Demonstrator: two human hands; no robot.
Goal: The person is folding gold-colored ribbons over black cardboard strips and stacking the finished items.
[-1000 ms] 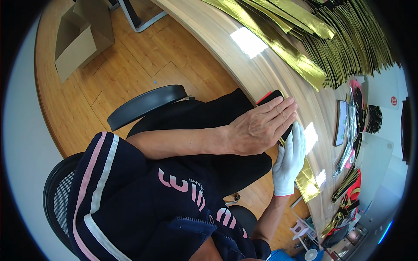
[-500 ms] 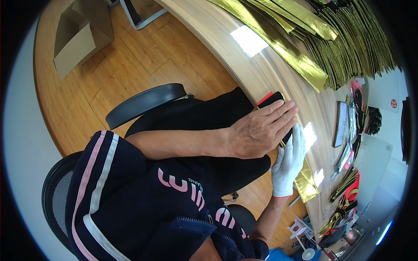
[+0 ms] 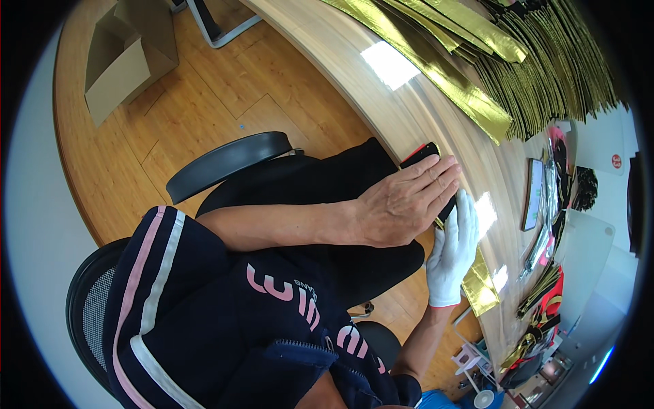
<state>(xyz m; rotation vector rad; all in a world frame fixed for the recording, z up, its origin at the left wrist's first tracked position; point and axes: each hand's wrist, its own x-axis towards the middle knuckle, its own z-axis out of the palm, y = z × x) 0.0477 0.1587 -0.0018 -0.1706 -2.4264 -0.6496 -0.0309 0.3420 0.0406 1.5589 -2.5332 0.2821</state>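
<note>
A flat black piece with a thin gold edge and a bit of red at its far end (image 3: 429, 150) lies at the table's near edge, mostly hidden under my left hand (image 3: 409, 201). This bare hand rests flat across it, fingers stretched out. My right hand (image 3: 454, 249), in a white glove, lies against the piece's nearer end with its fingers straight and close together, thumb beside the black part. A shiny gold strip (image 3: 481, 285) shows beside the gloved hand on the table; whether it joins the black piece I cannot tell.
Folded gold strips (image 3: 470, 102) and a tall row of stacked gold-and-black pieces (image 3: 545, 75) fill the table's far side. Beyond my hands lie a phone (image 3: 532, 194) and clear-wrapped items (image 3: 541, 242). A cardboard box (image 3: 129, 68) stands left; a chair armrest (image 3: 231, 160) is beside me.
My left hand has slid slightly toward me, and the black piece's far end has shifted a little with it, showing less red. The gloved hand stays almost where it was.
</note>
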